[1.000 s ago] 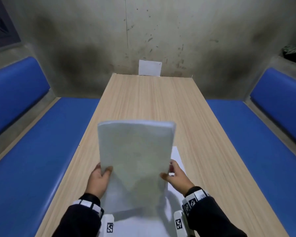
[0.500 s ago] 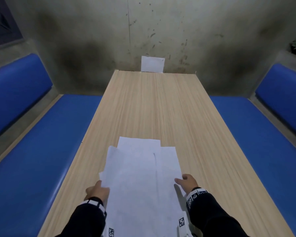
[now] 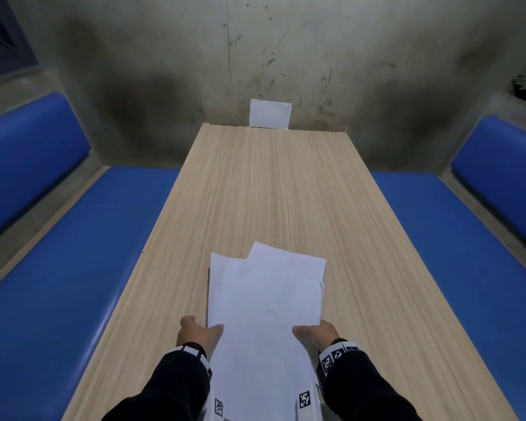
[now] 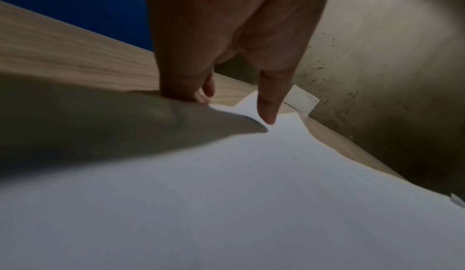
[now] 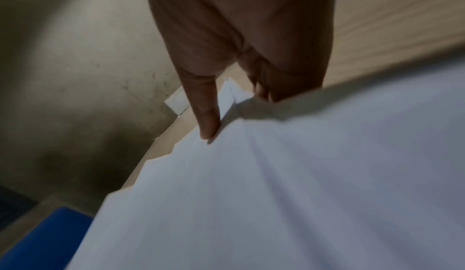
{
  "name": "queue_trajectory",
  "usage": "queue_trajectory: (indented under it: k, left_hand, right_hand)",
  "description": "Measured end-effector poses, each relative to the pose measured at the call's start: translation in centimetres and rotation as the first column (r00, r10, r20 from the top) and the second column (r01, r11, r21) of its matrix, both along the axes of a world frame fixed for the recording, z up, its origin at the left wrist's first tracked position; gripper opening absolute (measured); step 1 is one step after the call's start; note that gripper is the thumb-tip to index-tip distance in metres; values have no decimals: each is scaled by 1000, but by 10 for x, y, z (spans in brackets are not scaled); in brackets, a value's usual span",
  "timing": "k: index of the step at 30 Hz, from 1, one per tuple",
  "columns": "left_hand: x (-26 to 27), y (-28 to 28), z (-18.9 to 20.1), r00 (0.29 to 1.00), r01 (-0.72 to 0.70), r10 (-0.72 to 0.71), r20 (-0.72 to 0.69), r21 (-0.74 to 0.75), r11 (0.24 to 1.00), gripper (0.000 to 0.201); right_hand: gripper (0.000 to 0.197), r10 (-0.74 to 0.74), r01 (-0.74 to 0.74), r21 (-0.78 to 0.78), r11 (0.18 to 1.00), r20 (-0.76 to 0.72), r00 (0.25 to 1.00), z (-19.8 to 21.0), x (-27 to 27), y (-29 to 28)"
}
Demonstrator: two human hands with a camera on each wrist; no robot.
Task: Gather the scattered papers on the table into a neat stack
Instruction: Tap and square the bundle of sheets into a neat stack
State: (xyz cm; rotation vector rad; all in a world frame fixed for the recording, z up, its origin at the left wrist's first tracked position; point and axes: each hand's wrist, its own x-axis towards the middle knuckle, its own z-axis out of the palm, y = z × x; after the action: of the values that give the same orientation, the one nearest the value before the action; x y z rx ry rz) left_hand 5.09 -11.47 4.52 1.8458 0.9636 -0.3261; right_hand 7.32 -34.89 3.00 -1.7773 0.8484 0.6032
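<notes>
A loose bundle of white papers (image 3: 264,314) lies flat over the near end of the wooden table (image 3: 274,189), its far corners fanned out unevenly. My left hand (image 3: 199,331) pinches the bundle's left edge, thumb on top and fingers underneath. My right hand (image 3: 315,332) pinches the right edge the same way. In the left wrist view the thumb (image 4: 268,105) lies on the papers (image 4: 251,194) while the fingers (image 4: 191,87) tuck under the raised edge. The right wrist view shows the thumb (image 5: 207,115) on top of the papers (image 5: 302,184).
One white sheet (image 3: 270,113) leans against the stained wall at the table's far end. Blue padded benches (image 3: 82,268) run along the left and the right (image 3: 456,253) of the table.
The bundle stood upright between both hands a second ago. It has been laid down flat on the table, and the sheets have fanned out at the far end.
</notes>
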Motion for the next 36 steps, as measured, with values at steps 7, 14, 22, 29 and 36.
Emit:
queue_trajectory:
  k: [7,14,22,29,36]
  left_hand:
    - [-7,-1,-1,990,107,-75,120,-293,950,29]
    - [-4,7,30,923,256,-176,342,-204,945,41]
    - [19,11,128,689,276,-105,717,-125,953,21]
    - [12,15,128,659,399,-188,728,-126,908,52]
    - [5,4,127,630,406,-264,730,-21,913,70]
  right_hand:
    - [42,53,-53,-9,999,-62,997,-4,0,5]
    - [39,48,-105,276,955,207,977,21,-1,0]
    - [20,-132,-170,326,930,727,674,131,11,-5]
    - [54,-61,-306,345,887,745,664,136,-5,-6]
    - [33,-62,-266,321,909,735,676,129,-11,-3]
